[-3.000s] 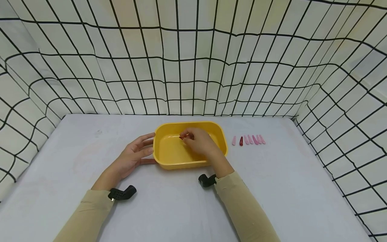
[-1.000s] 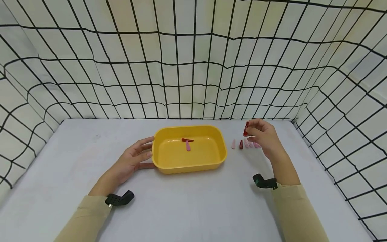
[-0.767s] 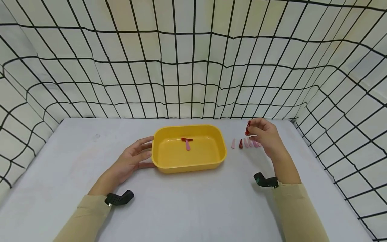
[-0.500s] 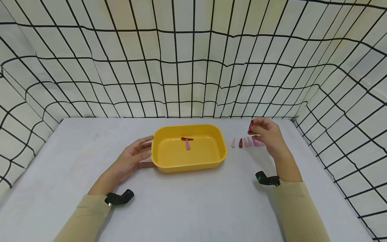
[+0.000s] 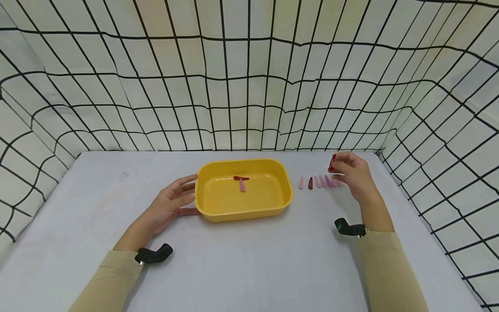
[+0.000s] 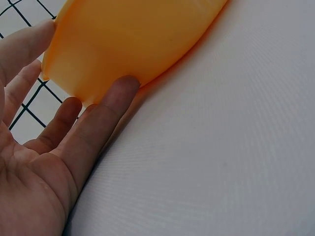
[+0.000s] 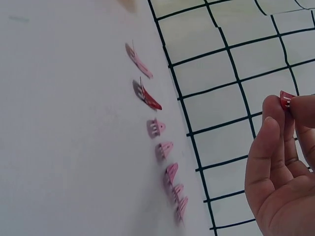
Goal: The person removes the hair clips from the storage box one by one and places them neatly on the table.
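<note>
In the head view, my right hand pinches a red hair clip between thumb and fingertips, raised above the table at the right. The same red clip shows small at the fingertips in the right wrist view. Below the hand lies a row of hair clips, mostly pink, with one red clip second from the left. My left hand rests against the left side of a yellow tray, fingers extended along its wall. Inside the tray are a red clip and a pink clip, close together.
A white cloth covers the table. Black netting over white sheeting stands along the back and both sides. Each wrist wears a black camera on a strap.
My right hand has left the tray with a red clip and drifted rightward above the row. The red and pink clips inside the tray are uncovered. My left hand stays at the tray.
</note>
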`<state>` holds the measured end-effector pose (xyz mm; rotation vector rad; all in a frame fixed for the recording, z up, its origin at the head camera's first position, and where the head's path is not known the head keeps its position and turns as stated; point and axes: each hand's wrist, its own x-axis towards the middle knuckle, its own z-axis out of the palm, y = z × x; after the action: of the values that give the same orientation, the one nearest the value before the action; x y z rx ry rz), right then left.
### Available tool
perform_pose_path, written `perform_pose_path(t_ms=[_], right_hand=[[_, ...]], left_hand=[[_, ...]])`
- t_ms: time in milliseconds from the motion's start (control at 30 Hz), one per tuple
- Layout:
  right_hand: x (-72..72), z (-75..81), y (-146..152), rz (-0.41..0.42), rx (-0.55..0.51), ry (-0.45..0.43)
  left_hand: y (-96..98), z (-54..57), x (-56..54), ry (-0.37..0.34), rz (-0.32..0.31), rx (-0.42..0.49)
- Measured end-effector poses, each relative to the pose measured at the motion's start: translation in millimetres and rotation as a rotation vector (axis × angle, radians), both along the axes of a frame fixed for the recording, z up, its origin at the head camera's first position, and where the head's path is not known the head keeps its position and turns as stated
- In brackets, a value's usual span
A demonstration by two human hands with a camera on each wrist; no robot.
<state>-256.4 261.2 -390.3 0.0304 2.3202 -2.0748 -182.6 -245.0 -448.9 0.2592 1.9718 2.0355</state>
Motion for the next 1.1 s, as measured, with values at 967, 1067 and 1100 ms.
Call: perform_pose_path(t_ms=[967, 1067, 1100], right_hand=[[-8.9, -23.5, 36.9, -0.150, 0.178, -0.106], [-9.9, -26.2, 39.3, -0.165, 0.218, -0.117], [-10.1, -26.8, 39.9, -0.171, 0.234, -0.122]], left_hand=[[0.1, -1.8, 0.3, 0.015, -0.001, -0.002], [0.1, -1.8, 0.0, 0.013, 0.003, -0.007], [0.0, -1.8, -0.1, 0.013, 0.004, -0.009]])
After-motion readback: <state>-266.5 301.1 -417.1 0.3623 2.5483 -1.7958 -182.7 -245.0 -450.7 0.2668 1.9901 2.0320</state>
